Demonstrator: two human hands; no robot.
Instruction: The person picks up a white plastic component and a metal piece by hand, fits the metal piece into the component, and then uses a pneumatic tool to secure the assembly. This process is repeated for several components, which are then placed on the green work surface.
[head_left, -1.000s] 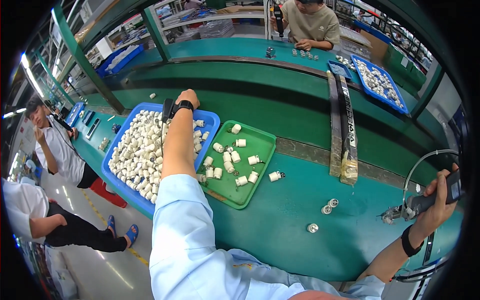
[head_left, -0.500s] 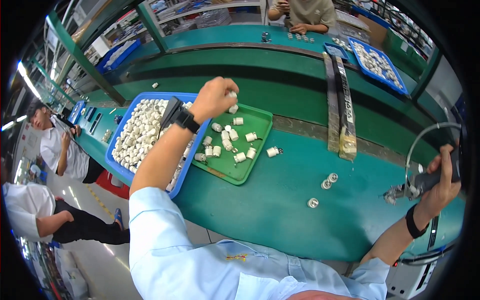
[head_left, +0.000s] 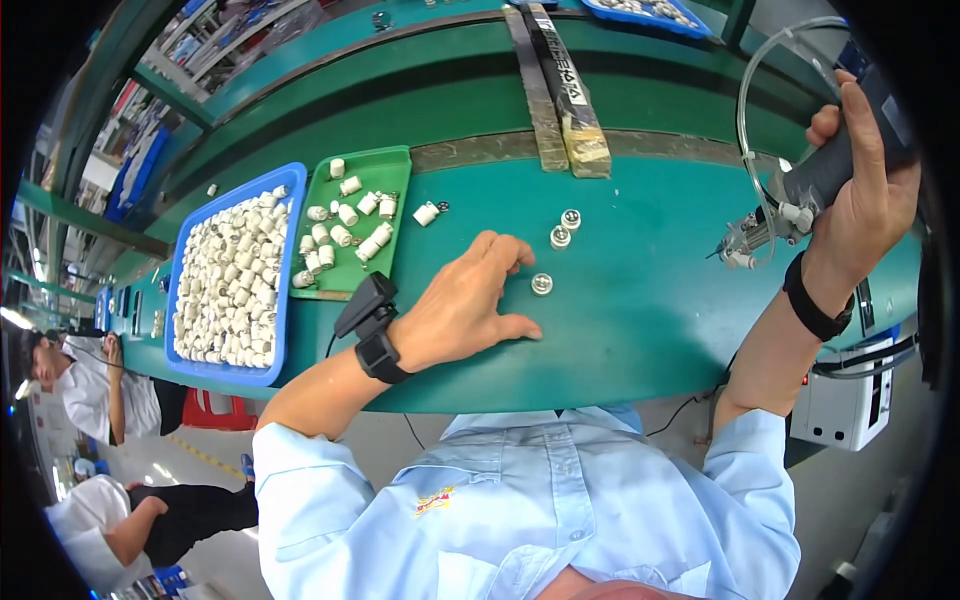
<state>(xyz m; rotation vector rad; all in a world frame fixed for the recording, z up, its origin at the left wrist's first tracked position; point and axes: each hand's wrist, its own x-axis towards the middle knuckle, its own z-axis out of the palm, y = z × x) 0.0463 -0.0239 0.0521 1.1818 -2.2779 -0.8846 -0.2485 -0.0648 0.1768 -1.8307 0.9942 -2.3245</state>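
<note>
My left hand hovers over or rests on the green table, thumb and fingers apart, with nothing seen in it. Just off its fingertips stands a small white round lamp-holder-like part. Two similar parts, one of them here, stand together a little farther off. At the right, my right hand is wrapped round a dark grey power screwdriver-like tool with a metal nozzle and a clear hose. The nozzle points left, above the table. A dark device and a band sit on my left wrist.
A blue tray heaped with white cylindrical parts lies at the left. Beside it a green tray holds several more; one loose part lies next to that. Taped bars lie at the back. Two people are at far left.
My left hand has come from above the green tray toward me and right, to the standing parts, its fingers now spread. The view has shifted right. My right hand still holds the tool.
</note>
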